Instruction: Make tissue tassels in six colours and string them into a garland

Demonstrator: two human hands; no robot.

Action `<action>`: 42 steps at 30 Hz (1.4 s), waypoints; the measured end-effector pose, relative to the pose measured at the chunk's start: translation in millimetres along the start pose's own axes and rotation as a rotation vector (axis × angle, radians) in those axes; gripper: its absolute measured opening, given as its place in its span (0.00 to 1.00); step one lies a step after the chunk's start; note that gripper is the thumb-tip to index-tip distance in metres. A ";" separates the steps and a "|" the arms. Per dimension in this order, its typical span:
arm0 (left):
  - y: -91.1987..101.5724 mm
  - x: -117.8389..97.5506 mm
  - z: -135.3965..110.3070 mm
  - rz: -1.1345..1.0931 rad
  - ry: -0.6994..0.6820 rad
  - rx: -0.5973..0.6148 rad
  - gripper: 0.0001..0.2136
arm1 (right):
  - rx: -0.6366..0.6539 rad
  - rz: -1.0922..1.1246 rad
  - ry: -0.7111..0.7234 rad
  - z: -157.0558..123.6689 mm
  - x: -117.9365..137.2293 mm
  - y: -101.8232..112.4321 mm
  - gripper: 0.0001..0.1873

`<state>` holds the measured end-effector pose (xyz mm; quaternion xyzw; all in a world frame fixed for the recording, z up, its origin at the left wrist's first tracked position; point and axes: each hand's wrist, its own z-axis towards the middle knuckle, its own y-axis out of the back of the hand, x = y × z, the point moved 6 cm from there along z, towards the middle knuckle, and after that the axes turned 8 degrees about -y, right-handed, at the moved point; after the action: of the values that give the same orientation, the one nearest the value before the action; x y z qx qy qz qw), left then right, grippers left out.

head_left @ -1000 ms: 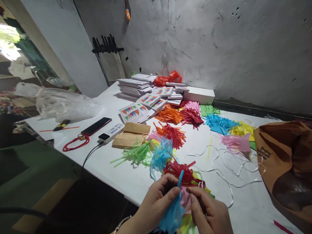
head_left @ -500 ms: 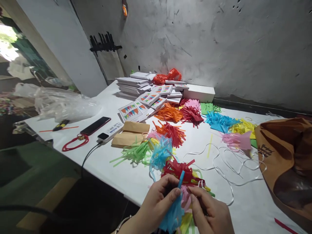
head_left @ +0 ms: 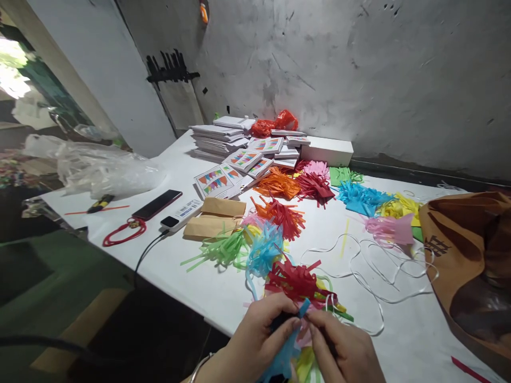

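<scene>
My left hand (head_left: pixel 255 332) is closed around a blue fringed paper tassel (head_left: pixel 284 355), whose strips hang below the thumb. A short blue end sticks up between my hands. With thumb and forefinger, my right hand (head_left: pixel 345 343) pinches at the tassel's upper end, close against the left fingertips. Behind both hands lies a dark red paper tassel (head_left: pixel 294 281). Pink and yellow fringe (head_left: pixel 305 361) shows below, between the hands. A thin white cord (head_left: pixel 359 274) loops over the table to the right, and one part of it runs near my right hand.
More tassels, in light blue (head_left: pixel 263 250), green (head_left: pixel 225 250) and orange-red (head_left: pixel 285 218), lie ahead. Printed cards (head_left: pixel 217 181) and a white box (head_left: pixel 327 151) stand farther back. A phone (head_left: pixel 157 205) and power strip (head_left: pixel 181 215) are left; a brown bag (head_left: pixel 443 218) is right.
Both hands have come closer together and sit slightly lower. My right fingertips have moved up to the blue tassel's top, and its protruding end now leans right.
</scene>
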<state>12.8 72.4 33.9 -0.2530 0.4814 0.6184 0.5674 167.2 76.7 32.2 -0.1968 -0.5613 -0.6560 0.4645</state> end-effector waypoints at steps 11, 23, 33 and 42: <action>6.0 -15.2 1.4 0.266 -0.232 0.069 0.07 | 0.578 0.746 -0.540 -1.6 -18.8 -30.5 0.36; 8.5 -16.9 1.2 0.247 -0.197 0.062 0.10 | 0.543 1.056 -0.632 -3.6 -18.8 -36.4 0.44; -0.8 -7.5 0.6 0.353 -0.186 0.169 0.10 | 0.261 0.438 -0.410 7.7 -23.8 -21.7 0.26; -33.9 12.2 9.8 0.395 -0.332 0.239 0.09 | -0.208 0.185 -0.275 47.5 -46.4 24.5 0.18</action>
<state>44.3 83.0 17.0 0.0192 0.4915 0.6886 0.5328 197.8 139.8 23.4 -0.3826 -0.5281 -0.6319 0.4188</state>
